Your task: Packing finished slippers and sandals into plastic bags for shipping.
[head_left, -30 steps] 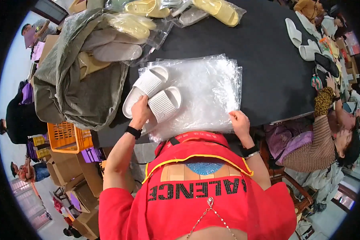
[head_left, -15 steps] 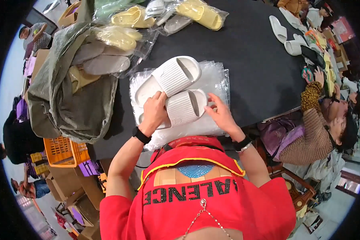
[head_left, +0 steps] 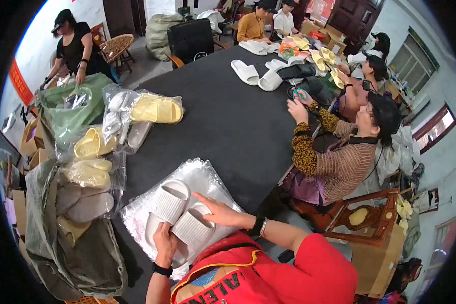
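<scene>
Two pale grey slippers lie side by side on a stack of clear plastic bags [head_left: 207, 178] at the near edge of the dark table. My left hand [head_left: 164, 245] is closed at the inner side of the left slipper [head_left: 170, 205], its fingertips tucked between the pair. The right slipper [head_left: 193, 229] has a ribbed strap like the other. At this slipper's open toe end, my right hand [head_left: 222, 210] touches the rim, fingers stretched out and apart. Part of each slipper's heel end is hidden behind my left hand.
Bagged yellow slippers [head_left: 157, 108] and an open dark green sack [head_left: 66, 263] with more bagged slippers lie to the left. Far right are loose white slippers [head_left: 245, 72] and black ones. A co-worker [head_left: 347, 152] sits at the right edge; another person [head_left: 81, 48] stands far left.
The view has swung up and to the right, showing more of the room. Both hands remain at the slippers, which still rest on the bag stack.
</scene>
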### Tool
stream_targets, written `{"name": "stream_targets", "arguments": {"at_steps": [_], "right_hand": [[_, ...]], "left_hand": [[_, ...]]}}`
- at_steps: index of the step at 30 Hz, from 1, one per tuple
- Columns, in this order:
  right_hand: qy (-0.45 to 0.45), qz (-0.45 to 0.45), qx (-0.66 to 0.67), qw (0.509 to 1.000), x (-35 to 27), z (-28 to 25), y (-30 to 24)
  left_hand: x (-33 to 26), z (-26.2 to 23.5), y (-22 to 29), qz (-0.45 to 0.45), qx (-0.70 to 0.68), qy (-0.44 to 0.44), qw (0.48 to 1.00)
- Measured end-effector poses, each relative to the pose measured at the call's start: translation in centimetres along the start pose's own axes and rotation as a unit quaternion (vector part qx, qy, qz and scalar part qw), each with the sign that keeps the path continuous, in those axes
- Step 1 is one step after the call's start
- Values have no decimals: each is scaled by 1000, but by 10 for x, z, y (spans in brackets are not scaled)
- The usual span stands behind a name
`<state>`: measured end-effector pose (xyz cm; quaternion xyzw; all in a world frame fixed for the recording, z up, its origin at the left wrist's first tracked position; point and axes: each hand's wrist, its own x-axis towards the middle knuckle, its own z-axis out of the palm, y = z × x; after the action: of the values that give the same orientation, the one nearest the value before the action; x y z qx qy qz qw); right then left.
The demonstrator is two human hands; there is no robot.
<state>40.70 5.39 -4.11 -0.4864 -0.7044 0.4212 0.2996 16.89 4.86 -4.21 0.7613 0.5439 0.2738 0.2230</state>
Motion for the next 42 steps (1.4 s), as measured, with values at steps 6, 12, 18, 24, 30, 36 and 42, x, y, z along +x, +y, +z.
{"name": "stream_targets", "arguments": {"at_steps": [6,12,18,24,30,36,42], "right_hand": [[-92,64,111,988,7,-6,10],[-73,28,97,992,12,-9,16],[-100,60,89,989,29,-15,26],[190,33,78,978,72,-113,50],[495,80,235,833,98,-277,-1],[345,80,199,914,100,-179,79],[213,178,108,955,45,-42,108]], "left_hand": [[12,-8,14,29,-47,-18,998],[22,-13,18,62,-38,-52,996],[31,-4,16,86,-52,-84,991],[38,-14,16,-37,-138,-33,989],[-17,-3,-37,-144,-165,-82,972],[-47,4,-61,-200,-152,-123,960],[-66,-6,-117,-139,88,88,982]]}}
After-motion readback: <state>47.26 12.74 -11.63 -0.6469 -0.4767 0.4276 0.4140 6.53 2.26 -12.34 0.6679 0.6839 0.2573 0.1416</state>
